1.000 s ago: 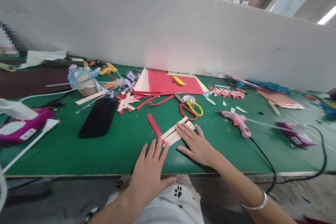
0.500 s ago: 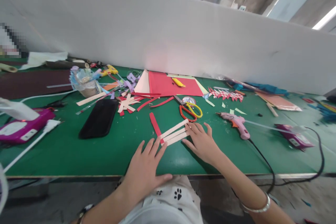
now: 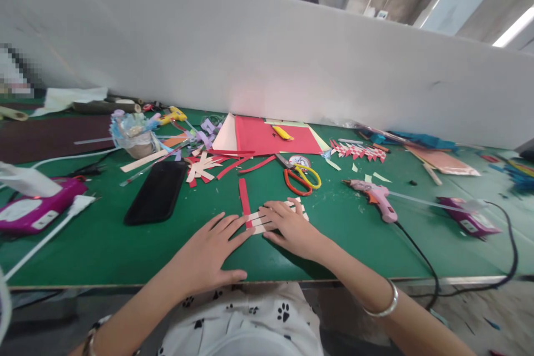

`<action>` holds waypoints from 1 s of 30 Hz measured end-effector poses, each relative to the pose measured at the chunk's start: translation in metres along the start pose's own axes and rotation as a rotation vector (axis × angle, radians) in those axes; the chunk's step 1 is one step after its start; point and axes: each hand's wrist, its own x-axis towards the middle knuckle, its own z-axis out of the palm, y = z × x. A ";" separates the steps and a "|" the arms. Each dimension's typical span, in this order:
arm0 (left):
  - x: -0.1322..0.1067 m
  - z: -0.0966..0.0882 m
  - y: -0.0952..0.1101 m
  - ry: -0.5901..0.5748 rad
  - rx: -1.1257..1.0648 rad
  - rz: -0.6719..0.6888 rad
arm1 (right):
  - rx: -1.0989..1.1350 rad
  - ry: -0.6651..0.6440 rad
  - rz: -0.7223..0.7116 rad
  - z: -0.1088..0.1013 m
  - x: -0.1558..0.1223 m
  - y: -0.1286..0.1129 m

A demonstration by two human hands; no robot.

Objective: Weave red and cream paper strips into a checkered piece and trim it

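Observation:
A red paper strip [image 3: 243, 198] lies on the green table [image 3: 104, 245] with three cream strips [image 3: 255, 221] crossing its near end. My left hand [image 3: 208, 253] rests flat, fingers spread, its fingertips at the red strip's near end. My right hand [image 3: 290, 226] lies flat over the cream strips, fingers stretched toward the red strip, covering most of them. Neither hand grips anything.
Red-and-yellow scissors [image 3: 301, 176] and a pink glue gun [image 3: 375, 196] with its cord lie right of the strips. A black case [image 3: 156, 192], cut strips [image 3: 204, 166], red paper sheets [image 3: 271, 136] and a magenta device [image 3: 35, 208] surround them. A white partition [image 3: 267, 55] backs the table.
My right hand slid left over the cream strips. The red strip turned nearly upright and the cream strips drew in. My left hand shifted left, fingers still spread.

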 end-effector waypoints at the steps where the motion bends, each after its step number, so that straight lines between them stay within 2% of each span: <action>1: -0.002 0.001 0.000 0.004 -0.003 0.000 | 0.007 0.004 0.003 0.001 0.001 -0.002; 5: -0.006 0.008 -0.003 0.037 -0.039 0.013 | 0.000 0.024 0.014 0.003 0.004 -0.005; 10: -0.008 0.011 -0.011 0.043 -0.103 0.111 | -0.016 0.063 0.004 0.009 0.003 -0.004; 15: -0.008 0.010 -0.016 -0.013 -0.146 0.146 | 0.051 0.086 0.007 0.013 0.002 -0.002; 20: -0.006 0.008 -0.018 0.002 -0.172 0.165 | 0.068 0.121 0.046 0.014 0.001 -0.002; 27: 0.002 -0.004 -0.026 -0.035 -0.226 0.223 | 0.087 0.148 0.061 0.017 0.001 -0.001; 30: 0.008 -0.003 -0.031 0.004 -0.250 0.233 | 0.077 0.162 0.060 0.016 0.002 -0.001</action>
